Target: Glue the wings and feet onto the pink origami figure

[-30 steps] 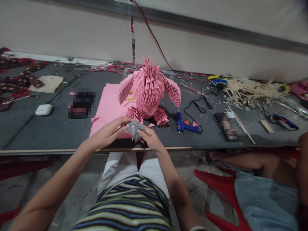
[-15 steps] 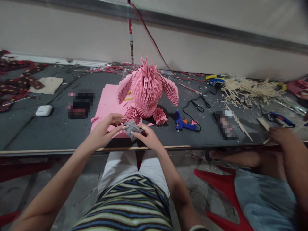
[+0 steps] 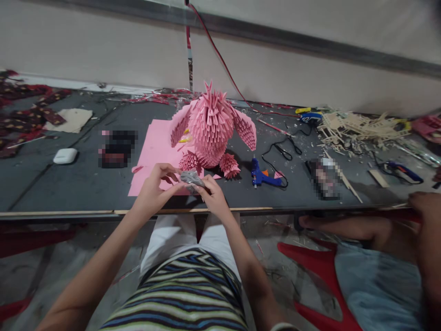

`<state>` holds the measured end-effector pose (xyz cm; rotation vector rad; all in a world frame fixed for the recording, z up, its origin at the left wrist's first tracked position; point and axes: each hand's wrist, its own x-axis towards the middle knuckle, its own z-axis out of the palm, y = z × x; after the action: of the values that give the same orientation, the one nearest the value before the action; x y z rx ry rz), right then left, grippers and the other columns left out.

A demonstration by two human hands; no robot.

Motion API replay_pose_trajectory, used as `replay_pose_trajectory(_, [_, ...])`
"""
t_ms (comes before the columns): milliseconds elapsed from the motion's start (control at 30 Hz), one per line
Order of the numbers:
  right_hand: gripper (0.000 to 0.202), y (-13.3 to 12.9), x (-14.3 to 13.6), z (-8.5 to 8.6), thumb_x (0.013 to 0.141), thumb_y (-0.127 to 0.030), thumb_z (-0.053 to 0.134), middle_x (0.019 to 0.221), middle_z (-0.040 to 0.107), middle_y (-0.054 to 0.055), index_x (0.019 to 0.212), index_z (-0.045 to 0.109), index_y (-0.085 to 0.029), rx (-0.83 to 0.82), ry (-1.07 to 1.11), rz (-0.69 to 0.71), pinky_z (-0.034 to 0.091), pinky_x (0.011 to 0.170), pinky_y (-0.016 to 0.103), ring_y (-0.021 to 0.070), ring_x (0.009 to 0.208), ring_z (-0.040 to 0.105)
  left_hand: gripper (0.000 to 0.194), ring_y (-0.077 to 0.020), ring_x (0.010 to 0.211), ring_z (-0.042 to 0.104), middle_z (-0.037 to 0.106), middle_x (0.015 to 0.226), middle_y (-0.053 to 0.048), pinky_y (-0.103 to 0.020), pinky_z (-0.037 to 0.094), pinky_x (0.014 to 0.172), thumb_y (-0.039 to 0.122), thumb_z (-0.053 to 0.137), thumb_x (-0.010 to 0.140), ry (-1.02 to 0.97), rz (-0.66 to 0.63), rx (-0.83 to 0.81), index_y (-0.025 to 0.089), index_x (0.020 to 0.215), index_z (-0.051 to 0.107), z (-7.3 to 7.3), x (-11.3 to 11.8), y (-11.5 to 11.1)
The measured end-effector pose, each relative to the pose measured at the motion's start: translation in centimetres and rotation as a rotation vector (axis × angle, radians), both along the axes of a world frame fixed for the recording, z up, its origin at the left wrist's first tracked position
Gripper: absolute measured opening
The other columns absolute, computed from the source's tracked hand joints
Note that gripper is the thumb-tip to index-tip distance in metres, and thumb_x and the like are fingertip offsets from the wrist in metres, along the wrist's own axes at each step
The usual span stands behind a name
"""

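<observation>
Between my two hands is a small crumpled grey piece (image 3: 191, 177), shiny like foil or thin plastic; its exact kind I cannot make out. My left hand (image 3: 160, 184) pinches its left side between thumb and fingers. On its right side, my right hand (image 3: 212, 193) grips it the same way. Just beyond my fingers stands a pink folded-paper figure (image 3: 211, 126) with a spiky top, two drooping side flaps and two spiky feet. Pink paper sheets (image 3: 146, 151) lie under and left of it.
A blue glue gun (image 3: 262, 174) with a black cord lies right of the figure. Farther right are a blurred-out phone-like object (image 3: 324, 179), a heap of thin wooden sticks (image 3: 351, 131) and another person's hand (image 3: 423, 202). A white earbud case (image 3: 65, 156) sits at left.
The grey piece has been turned and looks flatter between my fingers, and my hands have shifted slightly. The other person's hand has drawn back right, off the wooden strip.
</observation>
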<state>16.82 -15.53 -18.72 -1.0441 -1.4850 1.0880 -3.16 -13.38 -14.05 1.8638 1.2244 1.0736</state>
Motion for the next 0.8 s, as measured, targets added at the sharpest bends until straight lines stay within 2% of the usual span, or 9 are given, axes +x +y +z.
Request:
replay_pose_trajectory(100, [0.040, 0.1, 0.0, -0.3, 0.095, -0.059, 0.057, 0.089, 0.053, 0.003, 0.098, 0.076, -0.024, 0.002, 0.005, -0.011, 0.046, 0.087, 0.031, 0.0173, 0.086, 0.051, 0.034, -0.0178, 0.081, 0.068, 0.071, 0.104, -0.007, -0.027, 0.055, 0.064, 0.045, 0.073, 0.084, 0.074, 0.007, 0.011, 0.020, 0.101, 0.057, 0.4, 0.2, 0.0])
replay_pose_trajectory(267, [0.037, 0.2, 0.3, -0.6, 0.096, -0.056, 0.057, 0.090, 0.053, 0.003, 0.101, 0.076, -0.024, -0.018, -0.007, 0.010, 0.047, 0.089, 0.032, 0.0174, 0.086, 0.052, 0.040, -0.0176, 0.080, 0.068, 0.072, 0.106, -0.006, -0.029, 0.054, 0.068, 0.046, 0.075, 0.082, 0.091, 0.030, 0.042, 0.021, 0.109, 0.058, 0.4, 0.3, 0.2])
replay_pose_trajectory(433, [0.035, 0.4, 0.5, -0.7, 0.096, -0.054, 0.057, 0.091, 0.052, 0.003, 0.101, 0.075, -0.024, -0.025, 0.000, 0.023, 0.047, 0.088, 0.033, 0.0177, 0.086, 0.052, 0.029, -0.0199, 0.089, 0.068, 0.073, 0.103, -0.007, -0.029, 0.053, 0.071, 0.046, 0.071, 0.085, 0.146, 0.009, 0.055, 0.020, 0.094, 0.061, 0.4, 0.3, 0.5])
replay_pose_trajectory(600, [0.038, 0.6, 0.5, -0.5, 0.095, -0.057, 0.057, 0.089, 0.049, 0.003, 0.095, 0.074, -0.023, -0.038, -0.012, 0.018, 0.046, 0.083, 0.032, 0.0174, 0.084, 0.051, 0.036, -0.0193, 0.087, 0.067, 0.073, 0.105, -0.006, -0.032, 0.054, 0.077, 0.048, 0.073, 0.085, 0.175, 0.039, 0.117, 0.021, 0.106, 0.064, 0.2, 0.3, 0.8])
replay_pose_trajectory(800, [0.040, 0.9, 0.4, -0.4, 0.096, -0.058, 0.055, 0.088, 0.047, 0.002, 0.093, 0.073, -0.022, -0.046, -0.017, 0.029, 0.045, 0.080, 0.030, 0.0165, 0.083, 0.050, 0.039, -0.0184, 0.082, 0.068, 0.073, 0.103, -0.005, -0.031, 0.054, 0.074, 0.052, 0.071, 0.087, 0.239, 0.082, 0.190, 0.021, 0.109, 0.064, -0.6, 0.0, 1.4])
